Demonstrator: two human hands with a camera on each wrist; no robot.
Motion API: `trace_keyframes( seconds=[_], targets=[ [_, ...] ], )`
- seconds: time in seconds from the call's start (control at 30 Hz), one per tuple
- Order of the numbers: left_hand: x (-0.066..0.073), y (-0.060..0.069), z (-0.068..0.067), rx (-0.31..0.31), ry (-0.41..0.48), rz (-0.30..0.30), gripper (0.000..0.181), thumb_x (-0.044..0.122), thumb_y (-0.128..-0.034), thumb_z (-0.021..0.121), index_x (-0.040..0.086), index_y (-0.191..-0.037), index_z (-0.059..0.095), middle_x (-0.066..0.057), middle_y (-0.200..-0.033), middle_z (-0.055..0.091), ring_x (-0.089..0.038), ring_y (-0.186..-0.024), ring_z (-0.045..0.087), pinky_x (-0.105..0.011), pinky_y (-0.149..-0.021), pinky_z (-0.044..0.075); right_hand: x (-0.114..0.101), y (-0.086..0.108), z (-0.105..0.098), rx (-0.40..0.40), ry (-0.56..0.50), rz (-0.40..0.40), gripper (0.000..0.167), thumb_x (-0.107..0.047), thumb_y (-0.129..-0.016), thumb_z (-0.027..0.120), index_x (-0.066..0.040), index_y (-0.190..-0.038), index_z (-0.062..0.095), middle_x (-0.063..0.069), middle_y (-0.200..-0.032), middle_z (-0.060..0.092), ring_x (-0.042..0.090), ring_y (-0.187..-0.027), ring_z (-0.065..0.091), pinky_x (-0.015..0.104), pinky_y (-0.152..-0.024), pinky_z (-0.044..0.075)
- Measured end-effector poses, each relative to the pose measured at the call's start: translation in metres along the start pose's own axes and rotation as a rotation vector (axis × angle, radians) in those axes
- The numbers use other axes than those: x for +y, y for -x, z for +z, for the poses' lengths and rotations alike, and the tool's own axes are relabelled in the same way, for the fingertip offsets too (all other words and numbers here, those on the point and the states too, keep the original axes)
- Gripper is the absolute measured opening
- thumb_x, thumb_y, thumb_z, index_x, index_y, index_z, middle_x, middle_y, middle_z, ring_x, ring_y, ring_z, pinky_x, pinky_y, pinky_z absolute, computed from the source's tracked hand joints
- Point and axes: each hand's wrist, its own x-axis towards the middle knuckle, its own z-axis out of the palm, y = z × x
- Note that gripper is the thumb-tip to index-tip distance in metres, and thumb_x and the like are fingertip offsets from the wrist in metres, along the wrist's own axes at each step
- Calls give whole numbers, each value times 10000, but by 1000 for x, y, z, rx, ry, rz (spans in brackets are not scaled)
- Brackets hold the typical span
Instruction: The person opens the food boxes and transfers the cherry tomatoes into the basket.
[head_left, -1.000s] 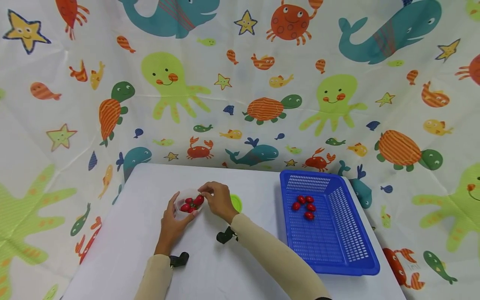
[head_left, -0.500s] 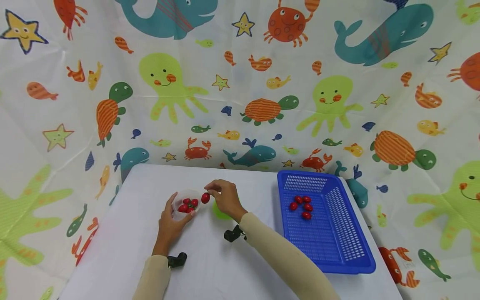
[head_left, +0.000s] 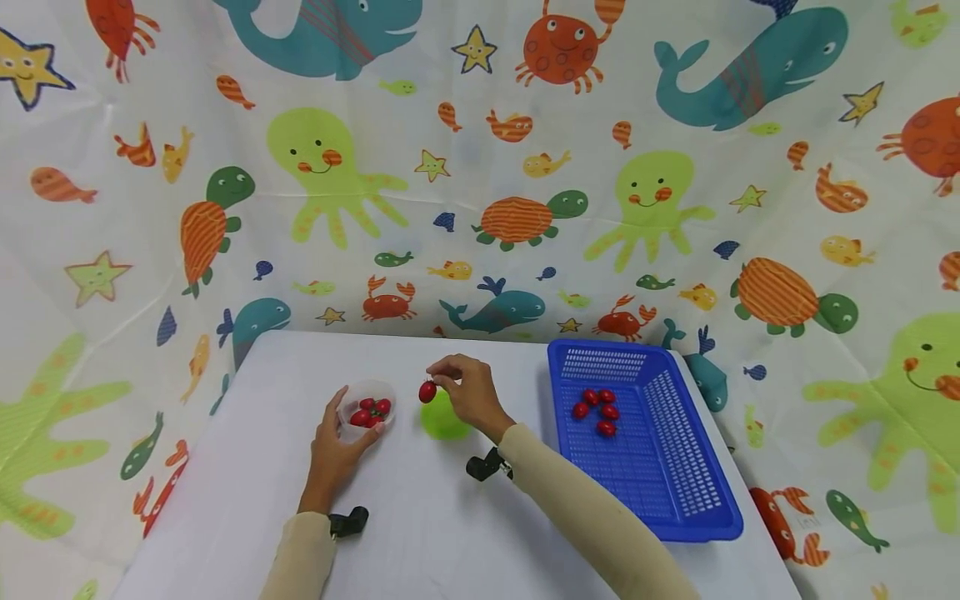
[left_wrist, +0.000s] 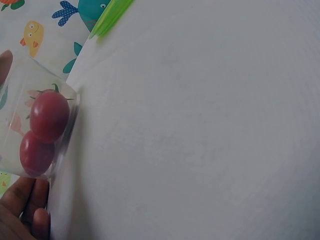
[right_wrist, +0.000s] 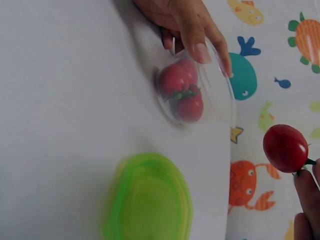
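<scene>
My left hand grips a clear plastic tub from its left and near side, thumb and fingers round the wall. Several cherry tomatoes with green stems lie inside the tub, which stands on the table. To the right of it, my right hand pinches one cherry tomato by its stem and holds it in the air, apart from the tub. Below that tomato on the table is a bright green lid, partly covered by the right hand in the head view.
A blue plastic basket stands at the right side of the white table, with several cherry tomatoes towards its back left. Behind the table hangs a cloth printed with sea animals.
My right hand has lifted the tomato out from over the tub and carried it to the right, above the green lid. The left hand keeps its grip on the tub.
</scene>
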Motion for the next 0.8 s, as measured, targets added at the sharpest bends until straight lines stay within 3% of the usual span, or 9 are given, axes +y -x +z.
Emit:
trace_keyframes(
  seconds=[0.3,0.5,0.8],
  targets=[
    [-3,-1,-3,-3,12,29,1046,551,-915,796,353,-1711,146,-171,-1739,300,-522,-1575,295,-763,-1195,324,6,6,-22,36,-12,42,173,-106,-1010,723,-206,-1130,799,-48,-1113,786,121,-1016,735,307,-988,620],
    [-4,-1,-3,-11,11,21,1047,565,-918,787,364,-1711,135,-176,-1743,287,-518,-1581,286,-758,-1204,318,11,10,-42,88,-17,79,174,-123,-1011,724,-213,-1142,796,-44,-1116,784,131,-1023,735,296,-973,623],
    [-4,-2,-2,-5,9,33,1044,555,-918,791,354,-1712,143,-180,-1744,288,-519,-1580,294,-754,-1204,319,20,15,-72,189,-9,110,171,-174,-1023,717,-218,-1166,799,-50,-1131,802,140,-1032,770,377,-977,634]
  ],
)
